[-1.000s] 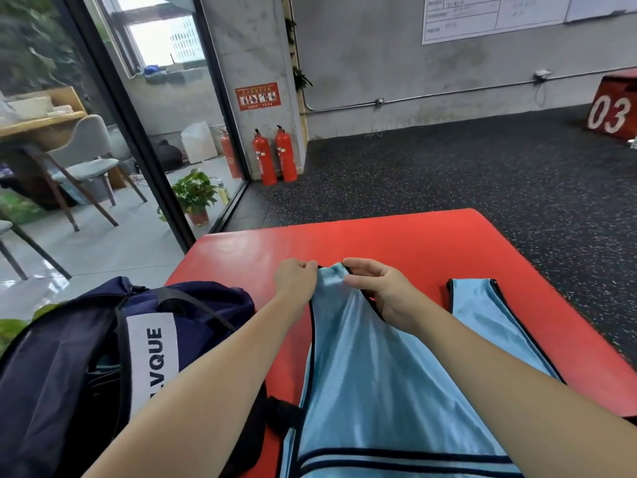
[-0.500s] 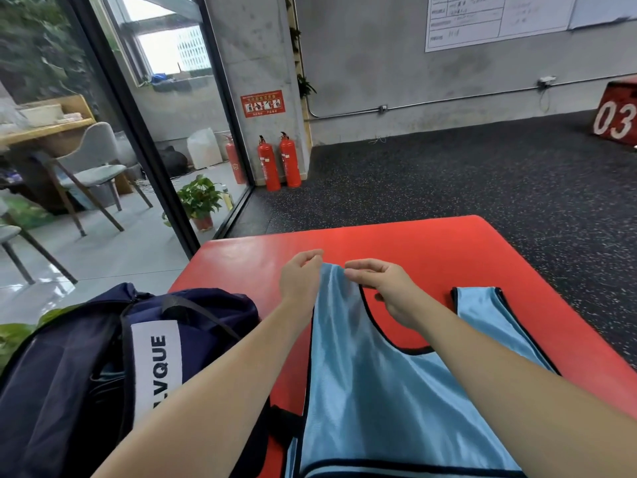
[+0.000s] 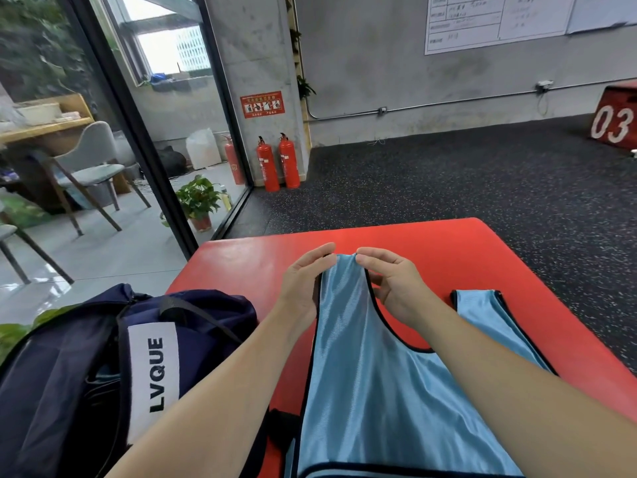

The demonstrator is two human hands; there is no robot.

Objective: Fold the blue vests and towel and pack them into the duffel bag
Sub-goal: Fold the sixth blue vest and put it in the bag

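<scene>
A light blue vest with black trim lies spread on the red table, its two shoulder straps pointing away from me. My left hand pinches the top of the left strap at its outer corner. My right hand pinches the same strap's inner corner, a few centimetres from the left hand. The right strap lies flat and untouched. A navy duffel bag with a white LVQUE label stands open at the table's left, with blue fabric showing inside.
The table's far edge drops to a dark speckled floor. Two red fire extinguishers stand by the concrete wall. A glass partition runs along the left. A red box marked 03 sits at the far right.
Both hands have pulled the left strap out straight and flat away from me; it was bunched a second ago. The neckline now shows open red table.
</scene>
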